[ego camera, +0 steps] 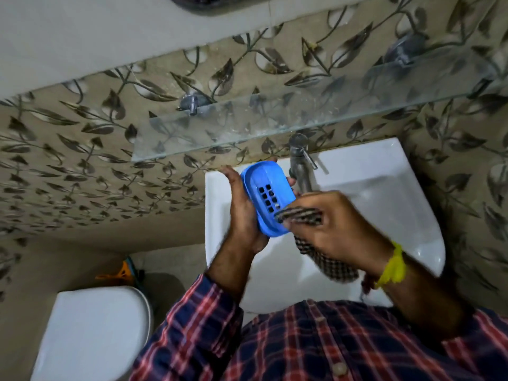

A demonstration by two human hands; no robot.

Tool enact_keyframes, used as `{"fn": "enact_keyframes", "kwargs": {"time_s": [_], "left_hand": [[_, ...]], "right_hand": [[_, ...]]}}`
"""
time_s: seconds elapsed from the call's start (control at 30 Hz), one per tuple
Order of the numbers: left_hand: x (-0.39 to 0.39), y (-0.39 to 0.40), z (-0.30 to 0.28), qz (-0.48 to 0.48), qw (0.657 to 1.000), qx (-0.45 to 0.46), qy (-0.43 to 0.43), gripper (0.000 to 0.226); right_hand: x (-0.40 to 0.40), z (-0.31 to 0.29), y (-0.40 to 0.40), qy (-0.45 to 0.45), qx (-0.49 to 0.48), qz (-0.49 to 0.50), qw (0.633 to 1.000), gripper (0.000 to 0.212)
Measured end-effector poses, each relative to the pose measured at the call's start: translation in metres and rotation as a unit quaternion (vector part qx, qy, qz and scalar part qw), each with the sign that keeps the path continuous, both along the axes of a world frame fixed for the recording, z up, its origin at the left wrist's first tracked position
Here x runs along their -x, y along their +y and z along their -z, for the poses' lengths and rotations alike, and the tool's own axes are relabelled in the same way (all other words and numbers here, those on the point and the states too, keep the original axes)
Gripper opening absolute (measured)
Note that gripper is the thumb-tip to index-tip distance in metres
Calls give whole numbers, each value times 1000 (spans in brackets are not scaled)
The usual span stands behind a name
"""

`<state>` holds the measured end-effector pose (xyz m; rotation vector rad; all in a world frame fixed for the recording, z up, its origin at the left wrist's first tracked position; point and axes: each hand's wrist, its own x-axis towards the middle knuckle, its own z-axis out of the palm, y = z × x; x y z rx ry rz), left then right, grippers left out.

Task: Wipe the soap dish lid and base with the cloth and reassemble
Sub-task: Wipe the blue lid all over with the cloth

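A blue oval soap dish part (265,188) with a grid of drain holes is held tilted above the white sink (365,193). My left hand (244,215) grips it from behind, with fingertips showing past its far edge. My right hand (335,224) is closed on a brown checked cloth (327,265) and presses a fold of it against the dish's lower right rim. The rest of the cloth hangs under that hand. I cannot tell whether this blue part is the lid or the base; no second part is in view.
A steel tap (301,163) stands right behind the dish, nearly touching it. A glass shelf (275,122) juts from the leaf-patterned wall above the sink. A white toilet lid (93,331) sits lower left, with an orange item (123,270) behind it.
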<state>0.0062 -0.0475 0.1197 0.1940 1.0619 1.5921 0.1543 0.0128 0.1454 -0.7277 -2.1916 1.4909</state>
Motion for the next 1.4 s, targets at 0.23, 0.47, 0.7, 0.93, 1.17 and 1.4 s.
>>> {"fn": "enact_keyframes", "kwargs": {"time_s": [0.23, 0.47, 0.7, 0.93, 1.17, 1.4], "left_hand": [[-6, -11, 12, 30, 989, 27, -143, 101], [-11, -18, 24, 12, 993, 51, -107, 61], [-31, -24, 31, 22, 997, 50, -53, 75], [-26, -29, 32, 6, 997, 53, -54, 72], [-30, -29, 39, 7, 997, 40, -67, 72], [-27, -24, 39, 13, 998, 33, -55, 72]], "right_hand": [[-18, -16, 26, 107, 240, 130, 956, 5], [-9, -5, 17, -14, 127, 173, 977, 9], [30, 0, -21, -108, -227, 177, 952, 11], [28, 7, -37, -95, -233, 62, 966, 23], [24, 4, -29, -134, -292, 59, 945, 38], [14, 8, -29, -158, -335, 66, 927, 40]]}}
